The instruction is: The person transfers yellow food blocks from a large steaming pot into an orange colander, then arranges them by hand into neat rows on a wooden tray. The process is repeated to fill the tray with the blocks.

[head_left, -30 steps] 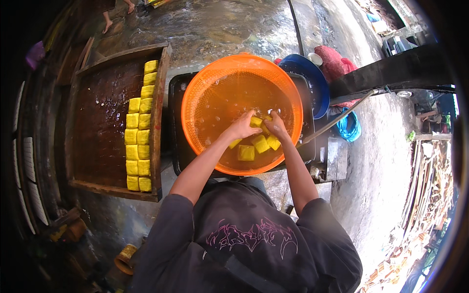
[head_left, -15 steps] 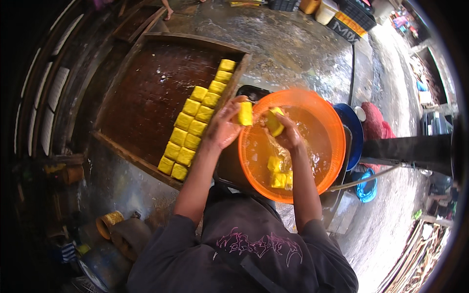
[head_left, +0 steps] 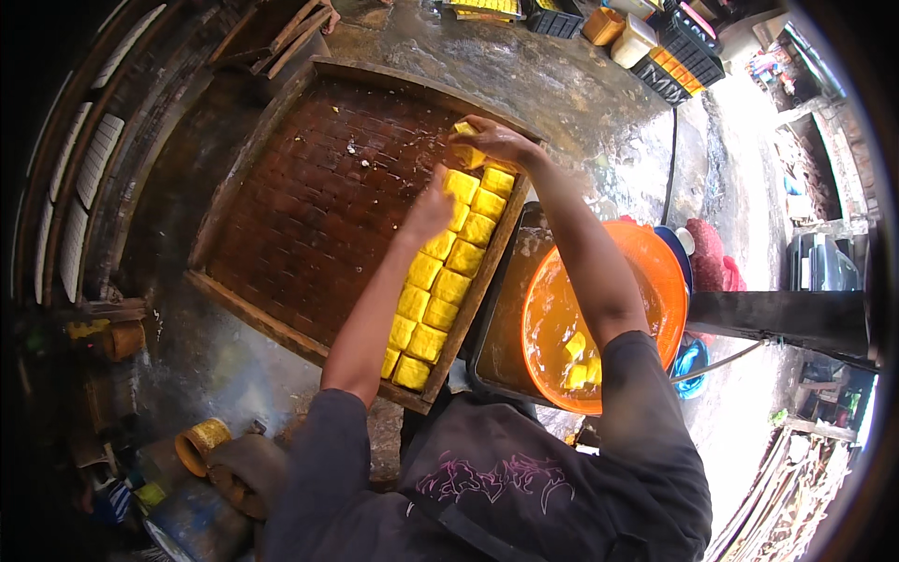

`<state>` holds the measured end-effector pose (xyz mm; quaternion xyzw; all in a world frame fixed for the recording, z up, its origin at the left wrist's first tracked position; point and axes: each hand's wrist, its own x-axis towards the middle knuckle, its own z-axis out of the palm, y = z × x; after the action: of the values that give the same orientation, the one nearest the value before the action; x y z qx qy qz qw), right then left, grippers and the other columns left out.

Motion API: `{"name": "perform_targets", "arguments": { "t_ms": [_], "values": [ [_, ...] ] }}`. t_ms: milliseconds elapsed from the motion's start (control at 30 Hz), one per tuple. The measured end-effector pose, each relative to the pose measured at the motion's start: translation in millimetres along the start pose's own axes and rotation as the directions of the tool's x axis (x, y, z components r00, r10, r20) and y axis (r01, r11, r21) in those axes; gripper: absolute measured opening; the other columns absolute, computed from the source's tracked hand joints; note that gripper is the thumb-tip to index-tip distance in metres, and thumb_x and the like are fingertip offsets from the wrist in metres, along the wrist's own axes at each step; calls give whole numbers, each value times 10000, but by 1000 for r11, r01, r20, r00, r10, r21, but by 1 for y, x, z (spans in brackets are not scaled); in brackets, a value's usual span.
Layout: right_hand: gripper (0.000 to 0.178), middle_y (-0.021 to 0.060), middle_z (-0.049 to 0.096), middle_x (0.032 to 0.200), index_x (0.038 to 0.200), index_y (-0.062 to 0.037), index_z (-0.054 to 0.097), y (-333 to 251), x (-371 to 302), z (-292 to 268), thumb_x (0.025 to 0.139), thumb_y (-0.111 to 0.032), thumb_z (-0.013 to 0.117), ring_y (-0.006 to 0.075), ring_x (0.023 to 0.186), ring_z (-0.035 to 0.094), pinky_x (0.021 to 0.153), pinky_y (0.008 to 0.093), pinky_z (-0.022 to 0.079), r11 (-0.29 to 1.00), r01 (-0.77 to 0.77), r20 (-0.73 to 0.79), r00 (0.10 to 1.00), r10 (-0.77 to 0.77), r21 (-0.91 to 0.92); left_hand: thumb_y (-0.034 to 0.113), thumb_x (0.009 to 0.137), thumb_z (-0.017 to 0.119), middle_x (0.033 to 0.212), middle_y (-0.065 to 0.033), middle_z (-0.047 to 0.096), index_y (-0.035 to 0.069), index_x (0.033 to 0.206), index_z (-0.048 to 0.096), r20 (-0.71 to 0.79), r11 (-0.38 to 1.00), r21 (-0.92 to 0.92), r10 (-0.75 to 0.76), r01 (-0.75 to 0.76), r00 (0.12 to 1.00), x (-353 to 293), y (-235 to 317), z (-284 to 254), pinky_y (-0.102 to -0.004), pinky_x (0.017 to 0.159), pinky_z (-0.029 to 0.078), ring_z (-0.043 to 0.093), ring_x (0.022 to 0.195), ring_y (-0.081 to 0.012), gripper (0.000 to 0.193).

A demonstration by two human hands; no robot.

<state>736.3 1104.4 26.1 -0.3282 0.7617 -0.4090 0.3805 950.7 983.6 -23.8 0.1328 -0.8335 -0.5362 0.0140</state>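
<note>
My right hand (head_left: 501, 142) is at the far end of the wooden tray (head_left: 309, 197), fingers bent around a yellow block (head_left: 464, 140), its hold only partly open. My left hand (head_left: 431, 211) is beside it on the near left, blurred, close against the left side of the set-down blocks (head_left: 451, 286); I cannot tell how far its fingers are spread or whether they grip anything.

Those blocks sit in two columns along the tray's right wall, running from the near corner toward the far end, where the held block is. The rest of the tray floor, off to the left, is wet and brown with a few pale crumbs.

To the right of the tray stands an orange basket (head_left: 663, 272) with cloudy water inside, partly behind my right arm. A few more blocks (head_left: 576, 377) lie in its near part. Beyond its right rim are a blue tub (head_left: 678, 251) and a red sack (head_left: 709, 253).
</note>
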Motion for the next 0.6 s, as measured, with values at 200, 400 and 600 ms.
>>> {"name": "perform_targets", "arguments": {
  "t_ms": [200, 400, 600],
  "values": [
    [492, 191, 728, 1376, 1458, -99, 642, 14, 20, -2, 1079, -406, 701, 315, 1228, 705, 1077, 424, 542, 793, 166, 76, 986, -150, -586, -3, 1032, 456, 1788, -278, 340, -92, 1718, 267, -131, 966, -150, 192, -211, 973, 30, -22, 19, -370, 1375, 234, 302, 1689, -314, 718],
    [279, 136, 789, 1242, 1338, -50, 711, 94, -181, -30, 1126, -144, 556, 283, 1145, 760, 998, 401, 580, 972, 175, -554, 799, -232, -155, 232, 1092, 600, 1785, -302, 312, -57, 1710, 323, -27, 899, 228, 389, -373, 921, 39, -19, 50, -451, 1380, 253, 314, 1671, -400, 737],
    [486, 273, 676, 1433, 1438, -77, 659, 219, -429, 83, 1016, -285, 780, 468, 1311, 665, 1107, 540, 566, 868, -339, -514, 850, 118, -362, 343, 1153, 565, 1746, -243, 422, -27, 1600, 526, 122, 585, 710, 446, -392, 887, -11, 4, 67, -537, 1347, 306, 367, 1637, -426, 583]
  ]
}}
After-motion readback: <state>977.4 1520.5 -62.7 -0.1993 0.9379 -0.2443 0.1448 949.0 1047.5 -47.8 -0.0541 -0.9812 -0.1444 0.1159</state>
